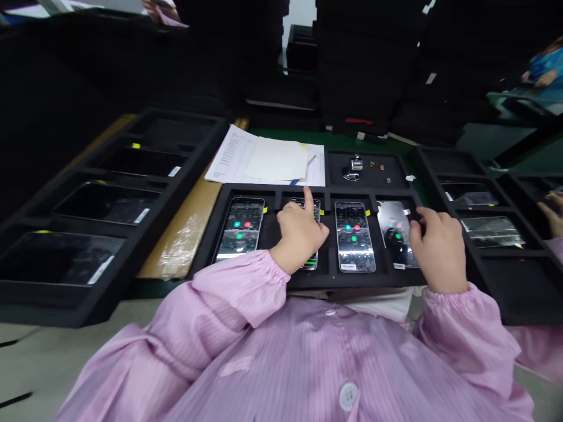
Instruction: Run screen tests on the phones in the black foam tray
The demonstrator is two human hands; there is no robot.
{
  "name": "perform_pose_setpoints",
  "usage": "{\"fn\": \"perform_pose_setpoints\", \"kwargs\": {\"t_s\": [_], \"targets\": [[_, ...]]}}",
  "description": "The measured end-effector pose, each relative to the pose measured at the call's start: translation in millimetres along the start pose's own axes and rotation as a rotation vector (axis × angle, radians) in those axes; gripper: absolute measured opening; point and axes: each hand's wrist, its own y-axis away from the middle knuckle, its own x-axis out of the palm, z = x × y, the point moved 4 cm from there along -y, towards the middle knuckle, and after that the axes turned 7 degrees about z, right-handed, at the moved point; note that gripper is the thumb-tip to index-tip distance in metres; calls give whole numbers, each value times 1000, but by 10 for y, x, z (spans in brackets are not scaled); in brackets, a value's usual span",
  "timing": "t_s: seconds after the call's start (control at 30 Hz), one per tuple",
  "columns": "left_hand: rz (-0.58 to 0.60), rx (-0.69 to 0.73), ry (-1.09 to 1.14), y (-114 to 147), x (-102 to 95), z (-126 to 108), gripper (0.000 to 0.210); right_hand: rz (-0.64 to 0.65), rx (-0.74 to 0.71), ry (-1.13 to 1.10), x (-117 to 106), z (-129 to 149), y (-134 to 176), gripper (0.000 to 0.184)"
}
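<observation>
In front of me a black foam tray (325, 280) holds a row of lit smartphones. My left hand (301, 234) lies over the second phone (311, 264), index finger stretched toward its upper end, thumb apart, and nothing held. Much of that phone is hidden beneath the hand. My right hand (440, 249) rests at the right edge of the fourth phone (393, 225), thumb and fingers bent but apart. Its fingertips are partly hidden. The first phone (240, 228) and the third phone (354, 237) show green, blue and red round icons. Yellow tabs stick out beside several phones.
On the left stands another foam tray (105, 299) with dark phones, over a brown carton (178, 246). Papers (277, 158) with a pen lie behind. A small tray (373, 176) holds a shiny metal piece. More phones fill the right tray (488, 252). Another person's hand (553, 214) appears far right.
</observation>
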Motion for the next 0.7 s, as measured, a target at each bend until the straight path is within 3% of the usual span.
{"fn": "perform_pose_setpoints", "kwargs": {"t_s": [0.1,0.2,0.33,0.43,0.53,0.7], "targets": [[-13,7,-21,4,1,7,88,-19,-55,-17,93,-260,55,38],[-26,10,-17,1,10,4,87,-3,-134,-22,192,-259,105,41],[-24,1,11,3,2,-8,89,3,-128,-4,183,-38,126,41],[-25,36,46,79,-71,50,94,-10,-238,-74,122,291,143,41],[-58,93,116,248,-193,270,88,70,-377,-99,127,628,178,43],[-264,50,322,553,-258,974,68,112,-403,-116,158,1027,198,41]]}}
